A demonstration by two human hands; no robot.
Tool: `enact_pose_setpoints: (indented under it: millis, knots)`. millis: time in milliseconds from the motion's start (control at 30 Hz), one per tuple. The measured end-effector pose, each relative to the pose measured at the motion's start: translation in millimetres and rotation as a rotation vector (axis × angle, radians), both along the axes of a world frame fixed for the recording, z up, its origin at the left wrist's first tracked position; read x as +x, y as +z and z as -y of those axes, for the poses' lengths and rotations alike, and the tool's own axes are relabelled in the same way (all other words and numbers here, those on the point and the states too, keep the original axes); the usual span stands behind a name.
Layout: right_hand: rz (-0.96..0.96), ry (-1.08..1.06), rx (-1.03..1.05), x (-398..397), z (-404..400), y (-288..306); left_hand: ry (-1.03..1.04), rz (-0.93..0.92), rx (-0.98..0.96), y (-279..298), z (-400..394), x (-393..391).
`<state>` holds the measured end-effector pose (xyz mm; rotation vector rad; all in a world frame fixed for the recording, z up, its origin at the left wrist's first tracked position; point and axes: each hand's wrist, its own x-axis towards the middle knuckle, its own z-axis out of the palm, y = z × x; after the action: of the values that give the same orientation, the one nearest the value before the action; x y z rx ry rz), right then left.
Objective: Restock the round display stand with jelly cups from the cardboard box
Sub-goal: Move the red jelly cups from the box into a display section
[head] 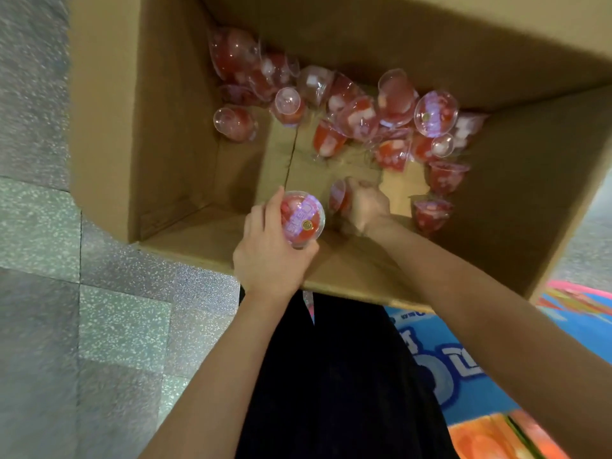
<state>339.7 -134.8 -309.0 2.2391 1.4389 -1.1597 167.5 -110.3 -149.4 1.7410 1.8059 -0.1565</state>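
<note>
Jelly cup (302,218) in left hand (270,251) — another in right hand (366,207).

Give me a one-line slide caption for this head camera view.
Left hand and right hand each grip a jelly cup inside the cardboard box.

You are in a shop or stockroom: at twelve o'clock a big cardboard box (172,134) holds loose red jelly cups (435,112), bulk stock; speckled terrazzo floor (49,293) lies at nine, bright printed packaging (463,376) at four.
</note>
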Motion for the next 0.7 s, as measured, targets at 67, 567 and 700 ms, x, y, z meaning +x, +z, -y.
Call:
enact_pose_setpoints:
  millis: [67, 567, 700]
  knots:
    - [-0.038, -0.089, -0.034, -1.9, 5.9, 6.9, -0.004, -0.007, -0.024, 0.9, 0.7, -1.3]
    - [-0.253, -1.259, 0.687, -43.4, 81.4, 208.5, -0.064, 0.588, -0.181, 52.4, -6.8, 19.6]
    - [-0.173, -1.463, 0.814, -65.5, 130.0, 249.0, -0.208, 0.688, -0.231, 86.9, 10.4, 47.6]
